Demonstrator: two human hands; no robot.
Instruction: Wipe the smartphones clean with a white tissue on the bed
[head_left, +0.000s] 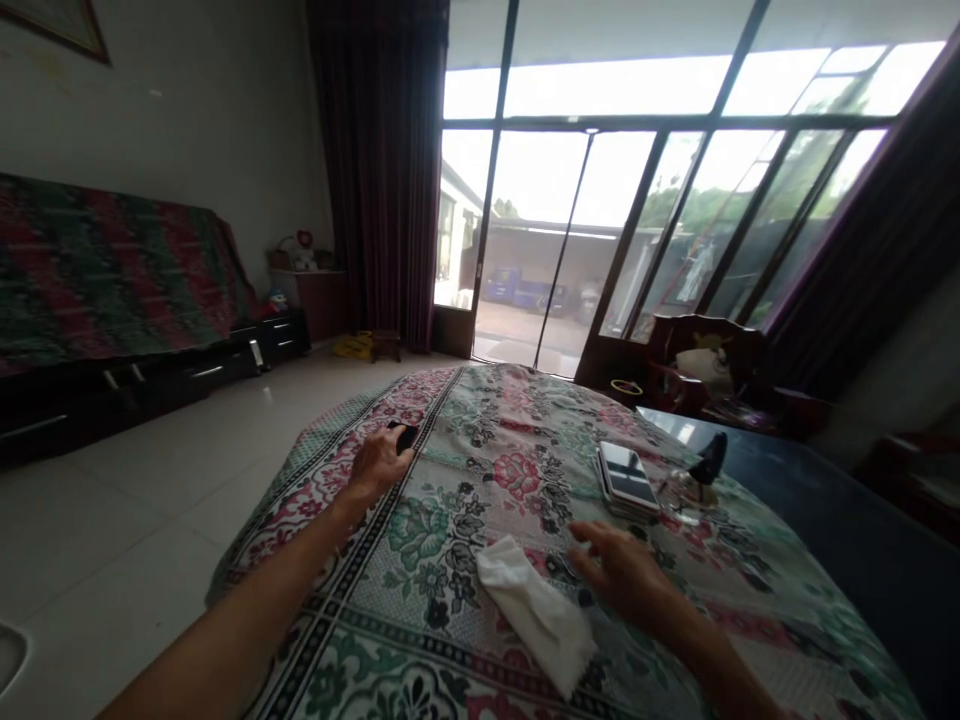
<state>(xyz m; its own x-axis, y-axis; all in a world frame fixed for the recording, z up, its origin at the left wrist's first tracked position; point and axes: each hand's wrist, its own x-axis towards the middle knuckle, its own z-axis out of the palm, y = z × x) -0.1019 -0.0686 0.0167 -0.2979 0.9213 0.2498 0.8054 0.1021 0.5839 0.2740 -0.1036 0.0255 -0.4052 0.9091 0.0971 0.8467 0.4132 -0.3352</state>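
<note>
My left hand is closed on a small black object at the left side of the patterned tablecloth; its kind is hard to tell. My right hand is open, fingers apart and slightly blurred, over the cloth and holding nothing. Just left of it lies a crumpled white tissue. Beyond its fingers a white-framed device with a dark screen, like a phone or small tablet, rests on a small stack. To the right of this stack stands a clear glass item with a black top.
A dark glossy table adjoins on the right, with a wooden chair behind it. Glass doors stand ahead. Along the left wall runs a low black cabinet; a small stool sits near the curtain.
</note>
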